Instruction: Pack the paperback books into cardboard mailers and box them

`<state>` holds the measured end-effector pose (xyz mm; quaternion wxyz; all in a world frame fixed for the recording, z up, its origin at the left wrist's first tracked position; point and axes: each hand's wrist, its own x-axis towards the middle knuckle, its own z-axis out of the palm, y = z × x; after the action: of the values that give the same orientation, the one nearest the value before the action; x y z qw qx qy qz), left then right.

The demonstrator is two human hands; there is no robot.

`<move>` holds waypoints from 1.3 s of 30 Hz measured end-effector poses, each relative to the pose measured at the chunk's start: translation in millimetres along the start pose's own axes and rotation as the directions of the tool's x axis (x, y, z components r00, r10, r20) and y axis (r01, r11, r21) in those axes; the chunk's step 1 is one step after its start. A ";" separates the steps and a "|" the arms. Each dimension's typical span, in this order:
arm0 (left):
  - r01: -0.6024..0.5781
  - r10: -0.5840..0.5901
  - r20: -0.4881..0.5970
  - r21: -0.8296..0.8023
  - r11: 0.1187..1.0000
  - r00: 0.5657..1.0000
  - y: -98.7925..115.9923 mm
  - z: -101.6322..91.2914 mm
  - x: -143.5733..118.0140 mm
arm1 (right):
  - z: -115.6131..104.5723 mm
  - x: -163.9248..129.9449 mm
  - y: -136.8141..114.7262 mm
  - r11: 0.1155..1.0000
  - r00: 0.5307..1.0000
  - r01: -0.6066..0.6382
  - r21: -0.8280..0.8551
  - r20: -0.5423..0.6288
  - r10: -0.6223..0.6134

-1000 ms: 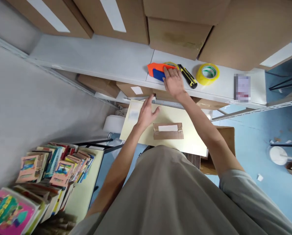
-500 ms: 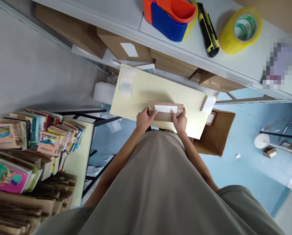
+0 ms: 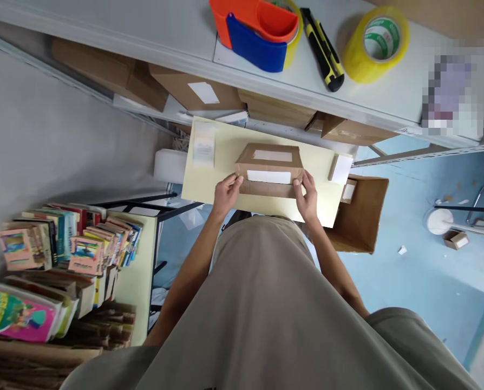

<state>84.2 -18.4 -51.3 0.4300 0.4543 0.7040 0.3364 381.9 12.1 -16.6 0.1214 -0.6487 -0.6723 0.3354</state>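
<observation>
A small brown cardboard box (image 3: 268, 189) is held between my two hands above the cream tabletop (image 3: 319, 179). Two of its faces show, each with a white label. My left hand (image 3: 226, 194) pinches the box's near left corner between thumb and fingers. At the near right corner, my right hand (image 3: 307, 196) grips in the same way, thumb on the near side. Whether the box's underside touches the tabletop cannot be seen.
A shelf above holds an orange-and-blue tape dispenser (image 3: 258, 43), a utility knife (image 3: 323, 51) and a yellow tape roll (image 3: 350, 57). Right of the table stands an open carton (image 3: 366, 216). Several books (image 3: 59, 233) fill a side table at left. A paper stack (image 3: 341, 169) lies at the tabletop's right end.
The box has turned in my hands, so a second labelled face now shows, and it looks larger. My hands have moved farther apart. The whole view has shifted slightly.
</observation>
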 end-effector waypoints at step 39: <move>0.264 -0.261 -0.043 0.166 0.950 0.965 -30.7 -4.2 27.1 | 50.6 22.5 37.0 0.903 0.951 -0.309 0.298 0.114 0.288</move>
<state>63.7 -4.6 -84.2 0.4231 0.3884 0.7886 0.2195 377.9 16.2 -82.9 0.1470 -0.7049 -0.5071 0.4736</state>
